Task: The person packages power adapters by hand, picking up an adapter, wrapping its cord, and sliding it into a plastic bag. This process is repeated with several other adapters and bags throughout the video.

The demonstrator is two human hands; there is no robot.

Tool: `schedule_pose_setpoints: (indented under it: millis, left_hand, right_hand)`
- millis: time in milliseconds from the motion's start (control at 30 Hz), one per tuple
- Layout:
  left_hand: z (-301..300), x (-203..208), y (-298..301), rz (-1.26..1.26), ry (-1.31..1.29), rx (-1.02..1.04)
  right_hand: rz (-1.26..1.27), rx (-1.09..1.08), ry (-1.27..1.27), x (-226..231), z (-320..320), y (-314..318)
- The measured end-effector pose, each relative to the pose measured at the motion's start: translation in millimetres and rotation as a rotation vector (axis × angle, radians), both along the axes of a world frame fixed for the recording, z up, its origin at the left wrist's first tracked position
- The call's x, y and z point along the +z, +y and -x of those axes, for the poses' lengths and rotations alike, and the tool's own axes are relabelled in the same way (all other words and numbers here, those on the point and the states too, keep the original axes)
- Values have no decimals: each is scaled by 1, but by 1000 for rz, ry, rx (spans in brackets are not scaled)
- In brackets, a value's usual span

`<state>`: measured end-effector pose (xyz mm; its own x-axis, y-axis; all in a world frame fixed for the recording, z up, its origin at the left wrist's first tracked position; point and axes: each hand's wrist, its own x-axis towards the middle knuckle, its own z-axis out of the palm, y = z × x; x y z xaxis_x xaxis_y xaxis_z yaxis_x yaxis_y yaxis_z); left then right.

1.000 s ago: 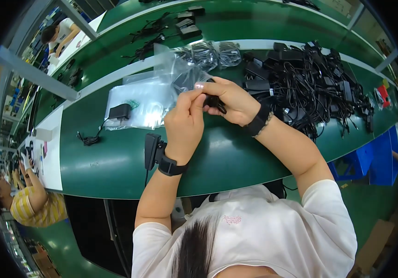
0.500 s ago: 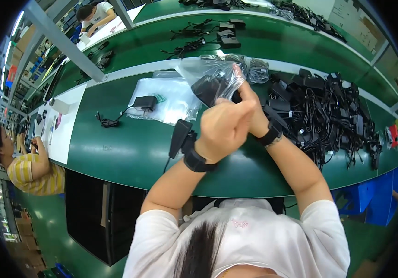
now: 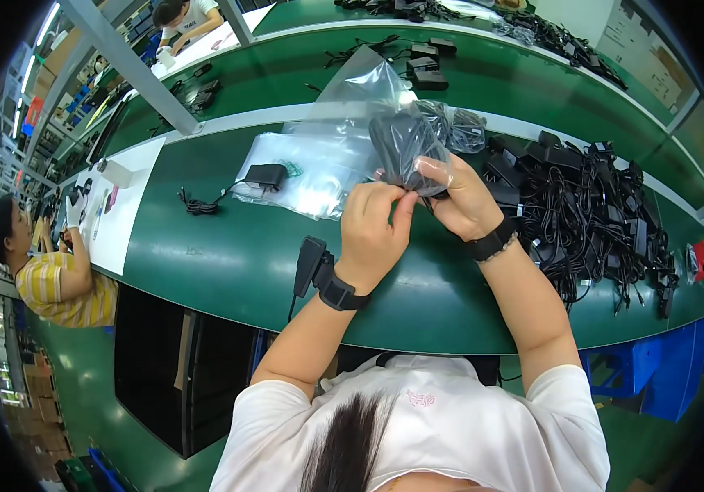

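A black power adapter (image 3: 401,152) sits inside a clear plastic bag (image 3: 362,79), held up above the table. My right hand (image 3: 468,201) is closed around the right side of the bagged adapter, its thumb pressing on the plastic. At the bag's lower end, my left hand (image 3: 375,231) is closed with thumb and fingertips pinching the plastic edge. The bag's far end stands loose, pointing away from me. Behind my left hand lies a stack of flat clear bags (image 3: 319,176), and another adapter (image 3: 266,175) with its coiled cable rests on that stack's left side.
A large heap of black adapters and cables (image 3: 569,197) covers the table's right side. Several bagged adapters (image 3: 467,131) lie by the far rail. A red item in plastic (image 3: 700,261) is at the right edge. A co-worker in yellow stripes (image 3: 61,279) sits left, another person farther back.
The adapter has gone deeper into the bag. My right hand has shifted from the bag's upper end down to its side; my left hand has lowered to the bag's near edge.
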<state>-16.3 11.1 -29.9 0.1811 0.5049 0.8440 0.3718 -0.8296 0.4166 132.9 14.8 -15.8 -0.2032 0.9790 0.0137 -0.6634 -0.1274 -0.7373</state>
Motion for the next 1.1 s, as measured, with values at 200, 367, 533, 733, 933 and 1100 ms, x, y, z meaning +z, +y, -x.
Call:
schedule_pose_setpoints:
  millis: [200,367,533,733,933,1100]
  left_hand:
    - [-5,-3,2,-31,134,45]
    - [-3,-8,2,-66,160,-56]
    - [-7,-4,-6,-114,64,-117]
    - [-7,0,-14,-109,1,-107]
    - [-13,-3,-13,-86,88,-65]
    - [8,44,-17,4,147,15]
  right_hand:
    - [-144,-72,-44,3,8,-3]
    - [-500,-256,-388,16,11,-12]
    - [-702,-313,-820,18,-4,-9]
    - [-937,-341,-997,23,-7,-3]
    - [-708,-488,-998,17,13,-3]
    - [-426,-250,-626,23,0,-3]
